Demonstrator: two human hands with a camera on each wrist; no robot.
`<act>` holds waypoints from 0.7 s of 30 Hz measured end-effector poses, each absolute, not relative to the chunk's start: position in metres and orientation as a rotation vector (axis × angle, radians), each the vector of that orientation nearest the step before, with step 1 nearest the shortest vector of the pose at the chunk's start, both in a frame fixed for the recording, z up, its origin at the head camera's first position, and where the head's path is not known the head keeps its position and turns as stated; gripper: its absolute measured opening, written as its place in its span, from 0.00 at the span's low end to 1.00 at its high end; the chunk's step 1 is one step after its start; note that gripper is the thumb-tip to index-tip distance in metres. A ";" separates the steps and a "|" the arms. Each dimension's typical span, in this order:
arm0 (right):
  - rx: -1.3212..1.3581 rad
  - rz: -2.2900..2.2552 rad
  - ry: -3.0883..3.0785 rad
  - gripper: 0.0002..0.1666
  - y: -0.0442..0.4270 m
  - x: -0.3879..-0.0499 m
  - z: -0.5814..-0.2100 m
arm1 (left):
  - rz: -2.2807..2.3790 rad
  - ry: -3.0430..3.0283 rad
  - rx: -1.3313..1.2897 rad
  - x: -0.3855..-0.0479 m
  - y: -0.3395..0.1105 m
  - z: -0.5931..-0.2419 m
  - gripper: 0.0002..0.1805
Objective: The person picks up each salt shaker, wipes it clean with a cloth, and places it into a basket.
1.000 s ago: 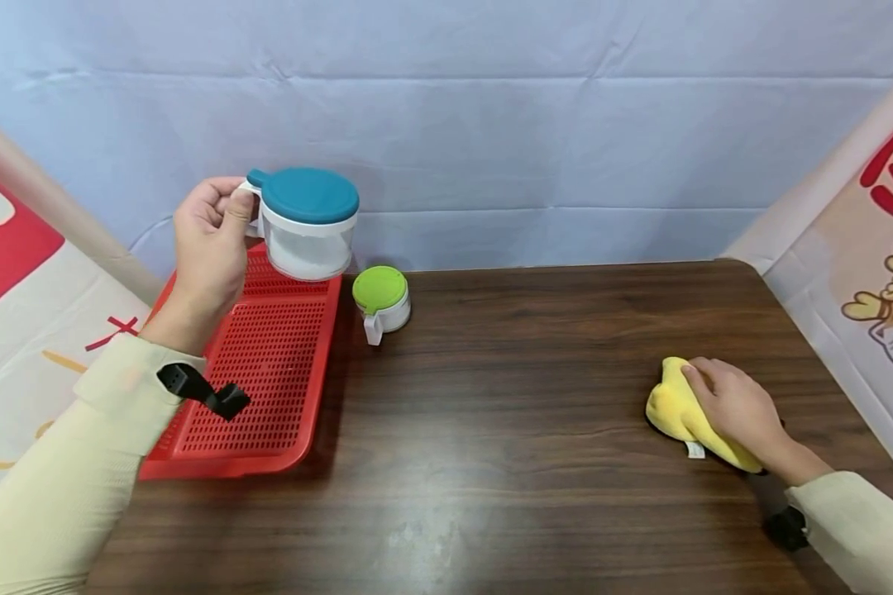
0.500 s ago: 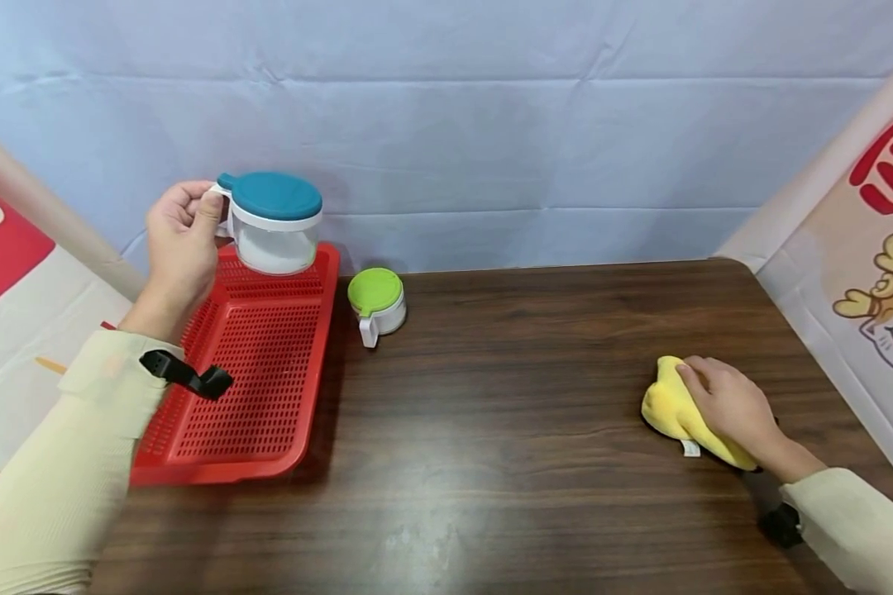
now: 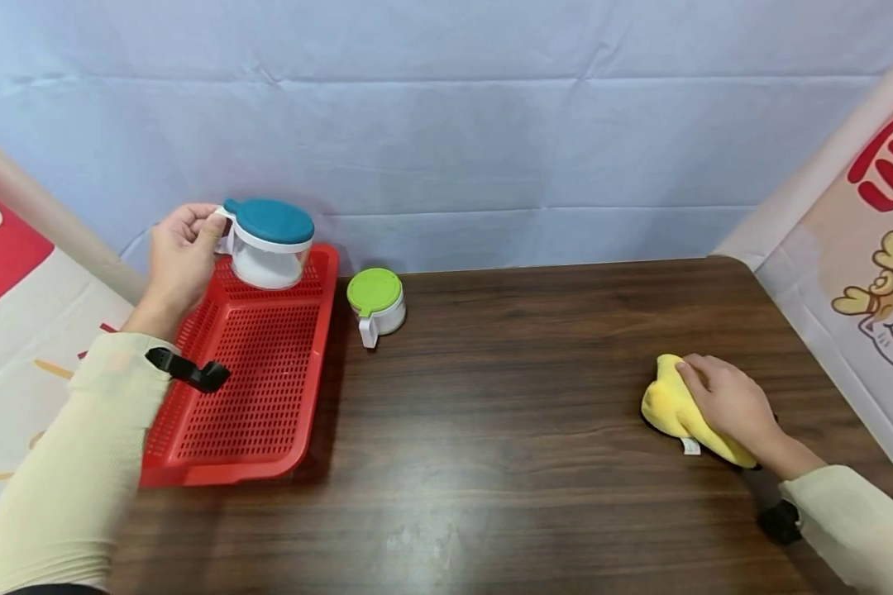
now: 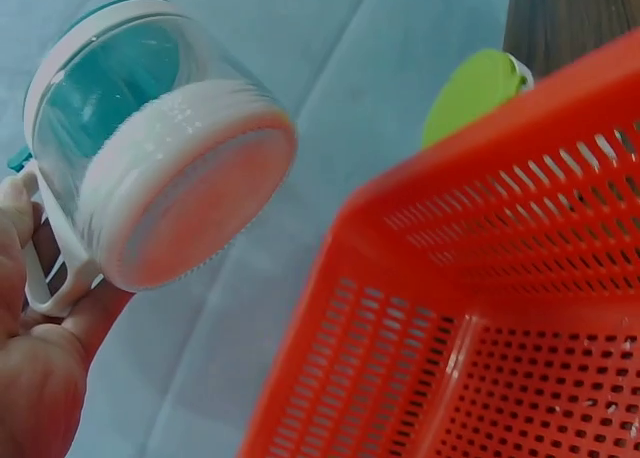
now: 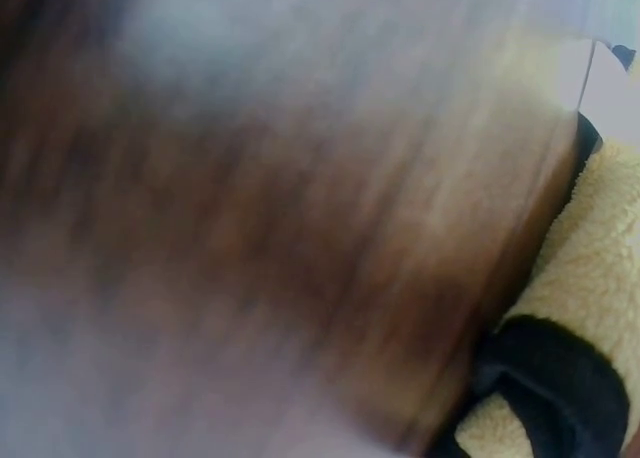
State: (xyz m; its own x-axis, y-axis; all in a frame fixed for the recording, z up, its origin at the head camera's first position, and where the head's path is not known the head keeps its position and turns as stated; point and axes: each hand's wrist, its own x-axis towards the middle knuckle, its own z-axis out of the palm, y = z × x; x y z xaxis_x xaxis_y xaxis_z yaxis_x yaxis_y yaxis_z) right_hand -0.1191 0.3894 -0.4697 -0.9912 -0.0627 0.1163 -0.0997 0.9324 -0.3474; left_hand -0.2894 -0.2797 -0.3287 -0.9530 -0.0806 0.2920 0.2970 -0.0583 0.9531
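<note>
In the head view the left hand (image 3: 182, 260) grips the handle of a clear jar (image 3: 268, 263) with a teal lid, held above the back of the red basket (image 3: 312, 364). White contents show through the jar's wall. In the left wrist view the jar (image 4: 185, 168) hangs tilted beside the basket rim (image 4: 345, 228), the hand (image 4: 45, 358) round its handle. On the right of the table, the right hand (image 3: 733, 405) rests with its fingers over a yellow plush toy (image 3: 670, 405); its fingertips are partly hidden. The right wrist view shows neither that hand nor the toy.
A smaller jar with a green lid (image 3: 375, 293) stands just right of the basket, its handle towards the front. Pale cloth (image 3: 454, 149) hangs along the table's back edge, and printed cloths flank the brown table (image 3: 506, 463).
The left hand and the teal-lidded jar first shifted left, then came down closer to the basket's back edge. The right hand stays on the yellow toy.
</note>
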 end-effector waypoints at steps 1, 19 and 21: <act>0.119 0.549 -2.993 0.24 0.389 -0.119 -0.469 | -2.083 -1.978 -0.235 -0.291 -0.281 -0.332 0.08; 0.107 0.558 -2.998 0.24 0.389 -0.120 -0.469 | -2.076 -2.143 -0.161 -0.304 -0.299 -0.378 0.06; 0.109 0.558 -2.995 0.24 0.389 -0.120 -0.469 | -2.076 -2.154 -0.151 -0.303 -0.300 -0.383 0.05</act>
